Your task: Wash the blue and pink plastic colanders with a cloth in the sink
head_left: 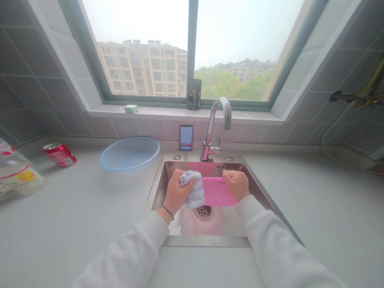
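Over the sink (pixel 207 241), my left hand (pixel 177 192) is closed around a bunched white and bluish cloth (pixel 195 194). The cloth lies against the left end of a pink perforated plastic basket (pixel 217 192) and hides that end. My right hand (pixel 237 185) is closed on the basket's right end, its fingers wrapped over the rim. The basket is held up above the drain (pixel 204 212), its long side facing me. Whether my left fingers also grip the basket behind the cloth is hidden.
A chrome faucet (pixel 220 120) arches behind the basket. Left of the sink stand a blue mesh basket (pixel 130 154), a red can (pixel 60 155) and a plastic bag (pixel 18 172). A phone-like screen (pixel 186 138) leans on the back wall. Green soap (pixel 131 108) lies on the sill.
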Tool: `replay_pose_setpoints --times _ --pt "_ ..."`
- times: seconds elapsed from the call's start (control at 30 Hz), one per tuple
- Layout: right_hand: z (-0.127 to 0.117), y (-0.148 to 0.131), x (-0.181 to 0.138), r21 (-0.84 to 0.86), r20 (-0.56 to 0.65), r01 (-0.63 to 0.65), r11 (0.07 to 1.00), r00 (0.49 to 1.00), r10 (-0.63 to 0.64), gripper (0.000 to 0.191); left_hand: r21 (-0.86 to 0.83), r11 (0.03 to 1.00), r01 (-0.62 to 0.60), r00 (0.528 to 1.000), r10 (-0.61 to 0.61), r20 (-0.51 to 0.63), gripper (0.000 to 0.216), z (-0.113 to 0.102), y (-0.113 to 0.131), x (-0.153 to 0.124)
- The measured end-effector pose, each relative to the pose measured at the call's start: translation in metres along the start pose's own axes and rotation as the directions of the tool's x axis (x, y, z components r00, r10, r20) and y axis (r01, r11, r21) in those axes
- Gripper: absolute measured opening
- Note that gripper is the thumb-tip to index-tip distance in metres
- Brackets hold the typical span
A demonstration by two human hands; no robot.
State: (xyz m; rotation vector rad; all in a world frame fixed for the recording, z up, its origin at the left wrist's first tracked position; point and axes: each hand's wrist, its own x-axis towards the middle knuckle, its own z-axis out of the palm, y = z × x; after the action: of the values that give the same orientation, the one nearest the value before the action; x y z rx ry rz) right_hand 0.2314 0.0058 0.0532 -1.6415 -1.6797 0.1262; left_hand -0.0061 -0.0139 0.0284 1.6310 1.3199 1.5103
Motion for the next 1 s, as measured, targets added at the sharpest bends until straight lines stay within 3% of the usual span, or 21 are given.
replay_pose_setpoints --times 0.13,0.3,0.57,0.7,0.87,1.0 --pt "0.009 -0.008 -0.002 -0.006 0.018 0.025 1.0 1.0 -0.025 0.045 -0.016 0.999 -0.034 0.998 0.035 0.05 0.025 -0.002 0.004 -0.003" --pt "-0.005 0.011 0.003 0.199 -0.063 -0.136 0.971 0.987 0.151 0.045 0.006 0.999 0.037 0.993 -0.036 -0.109 0.025 -0.016 -0.014 0.016" --pt "0.014 -0.014 -0.004 -0.023 0.017 -0.102 0.994 0.995 0.103 0.046 0.03 0.999 0.014 0.999 -0.012 -0.037 0.027 -0.001 0.0 0.003" --pt "0.01 -0.01 -0.001 0.039 0.015 -0.106 0.994 0.994 0.106 0.046 0.008 1.0 0.018 0.998 -0.018 -0.06 0.027 -0.005 -0.002 0.005" --pt "-0.007 0.013 0.005 0.221 -0.057 -0.179 0.959 0.979 0.196 0.045 0.021 0.997 0.079 0.978 -0.073 -0.196 0.026 -0.015 -0.016 0.018" --pt "0.0 0.007 0.002 0.131 -0.039 -0.163 0.978 0.985 0.169 0.046 0.044 0.997 0.07 0.99 -0.064 -0.123 0.027 -0.006 -0.008 0.01"
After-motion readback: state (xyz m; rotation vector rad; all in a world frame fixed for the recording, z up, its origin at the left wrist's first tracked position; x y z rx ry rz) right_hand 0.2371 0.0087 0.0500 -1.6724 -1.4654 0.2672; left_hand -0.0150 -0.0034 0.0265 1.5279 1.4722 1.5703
